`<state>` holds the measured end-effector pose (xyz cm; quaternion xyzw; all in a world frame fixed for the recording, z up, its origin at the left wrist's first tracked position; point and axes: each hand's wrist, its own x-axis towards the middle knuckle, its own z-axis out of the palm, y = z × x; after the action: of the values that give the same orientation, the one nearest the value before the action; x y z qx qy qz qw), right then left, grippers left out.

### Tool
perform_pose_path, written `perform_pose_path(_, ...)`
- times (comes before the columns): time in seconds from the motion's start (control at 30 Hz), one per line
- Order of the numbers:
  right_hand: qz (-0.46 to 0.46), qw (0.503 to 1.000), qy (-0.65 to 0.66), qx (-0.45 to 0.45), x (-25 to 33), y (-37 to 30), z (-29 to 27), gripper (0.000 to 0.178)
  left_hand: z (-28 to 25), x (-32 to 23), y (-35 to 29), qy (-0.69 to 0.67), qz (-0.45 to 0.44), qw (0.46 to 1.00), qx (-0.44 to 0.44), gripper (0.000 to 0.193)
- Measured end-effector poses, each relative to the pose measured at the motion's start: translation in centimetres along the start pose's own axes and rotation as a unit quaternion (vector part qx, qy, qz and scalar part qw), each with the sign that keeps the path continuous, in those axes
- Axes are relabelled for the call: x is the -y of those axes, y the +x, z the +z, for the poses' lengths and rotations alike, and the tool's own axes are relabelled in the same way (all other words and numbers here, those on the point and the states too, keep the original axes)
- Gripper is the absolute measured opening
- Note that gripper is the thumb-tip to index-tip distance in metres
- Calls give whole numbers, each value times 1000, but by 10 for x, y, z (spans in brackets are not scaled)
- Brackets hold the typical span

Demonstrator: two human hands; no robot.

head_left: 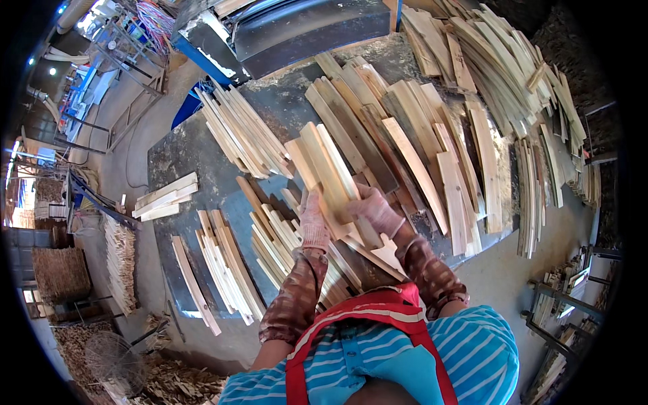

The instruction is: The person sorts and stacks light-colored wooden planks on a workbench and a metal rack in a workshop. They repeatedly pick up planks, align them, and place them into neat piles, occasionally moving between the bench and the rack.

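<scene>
A small bundle of pale wooden boards (pixel 325 174) is held up in front of me, tilted with its far ends toward the back of the table. My left hand (pixel 314 219), in a light pinkish glove, is closed around the left edge of the bundle. On the opposite edge, my gloved right hand (pixel 376 210) grips the same boards, its fingers wrapped over them. Beneath and beside the left hand lie several narrow wooden strips (pixel 275 233) in a loose pile. More boards (pixel 418 175), some darker brown, lie in rows just beyond the right hand.
The dark worktable (pixel 177 154) also carries a stack of strips (pixel 243 131), short pieces (pixel 167 197) and long slats (pixel 194 283) on the left. A large timber pile (pixel 496 71) rises at the far right. A dark machine (pixel 310 37) stands behind the table.
</scene>
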<state>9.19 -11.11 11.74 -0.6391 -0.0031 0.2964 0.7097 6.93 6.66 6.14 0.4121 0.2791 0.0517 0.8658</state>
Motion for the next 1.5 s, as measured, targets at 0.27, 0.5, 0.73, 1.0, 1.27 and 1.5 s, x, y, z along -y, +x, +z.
perform_pose_path(0.27,-21,984,8,-177,-18,-60,45,36,22,-11,-51,31,-32,993,112,54)
perform_pose_path(0.5,-130,959,-157,-198,-10,-85,-2,25,46,7,-85,21,-88,982,163,44)
perform_pose_path(0.73,-56,910,-216,-350,-5,-124,-13,41,84,45,-115,81,-79,960,257,62)
perform_pose_path(1.0,-171,907,129,-363,-4,-165,-121,85,167,121,-179,318,-72,898,297,75)
perform_pose_path(1.27,19,916,101,-389,-7,-251,-280,92,235,233,-202,449,-29,761,468,70)
perform_pose_path(1.5,52,905,20,-422,-54,-263,-362,56,249,241,-224,413,-245,737,475,60)
